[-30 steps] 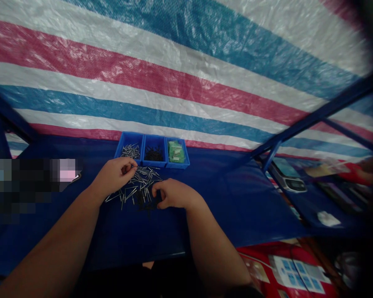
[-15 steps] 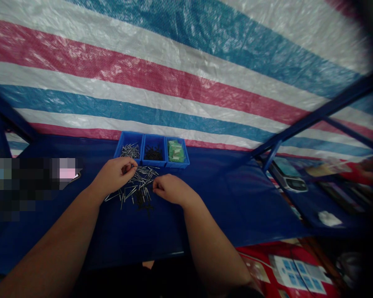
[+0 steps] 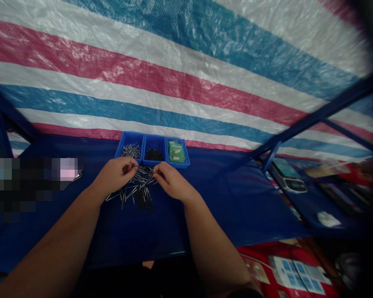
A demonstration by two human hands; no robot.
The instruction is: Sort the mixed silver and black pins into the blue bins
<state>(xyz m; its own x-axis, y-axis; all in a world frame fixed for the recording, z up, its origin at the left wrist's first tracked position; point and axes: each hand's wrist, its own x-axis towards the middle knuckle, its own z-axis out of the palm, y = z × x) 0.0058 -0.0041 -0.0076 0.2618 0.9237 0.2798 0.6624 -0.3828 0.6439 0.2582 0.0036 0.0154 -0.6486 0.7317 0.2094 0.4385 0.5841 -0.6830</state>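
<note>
Left hand (image 3: 112,178): fingers pinched, contents unclear. Right hand (image 3: 174,182): can't tell if closed. Best pinch pins (image 3: 131,191) singly, lifting gently.

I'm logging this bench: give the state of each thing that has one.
Left hand: fingertips pinched, contents unclear
Right hand: fingers curled, grip unclear
Left bin: open, holding silver pins
Middle bin: open, holding black pieces
Right bin: open, holding green packets
Loose silver pins: heaped, pointing different ways
Scale: power unclear

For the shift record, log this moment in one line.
left hand: by metal pins, grip unclear | right hand: same pile, grip unclear | black pieces: pile's near side | blue bins: behind
</note>
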